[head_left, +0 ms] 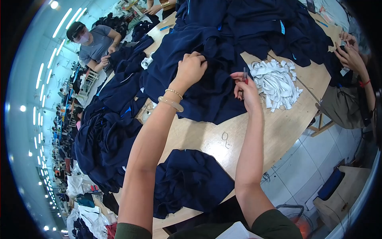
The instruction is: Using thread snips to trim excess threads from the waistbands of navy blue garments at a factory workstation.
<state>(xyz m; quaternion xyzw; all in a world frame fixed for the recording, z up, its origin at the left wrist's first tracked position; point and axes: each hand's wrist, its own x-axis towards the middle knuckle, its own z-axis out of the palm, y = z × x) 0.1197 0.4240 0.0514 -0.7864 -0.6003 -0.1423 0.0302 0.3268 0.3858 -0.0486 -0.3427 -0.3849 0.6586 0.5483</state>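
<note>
My left hand [192,68] is closed on a bunched fold of a navy garment [167,51], its fingers curled into the dark cloth. A beaded bracelet and a pale bangle ring that wrist. Just right of it, my right hand [248,93] is closed on a small slim tool [245,73], whose thin grey tip points up past the fingers; its exact kind is hard to make out. The fingertips of this hand come up to the garment's right edge. Beside the right hand lies a heap of white fabric strips [272,81].
More navy garments cover the wooden table [199,133], with a crumpled navy piece [191,179] near me and a large pile [103,139] at left. One co-worker [93,44] handles dark cloth at far left; another person's hands [350,53] work at right. A stool [342,191] stands lower right.
</note>
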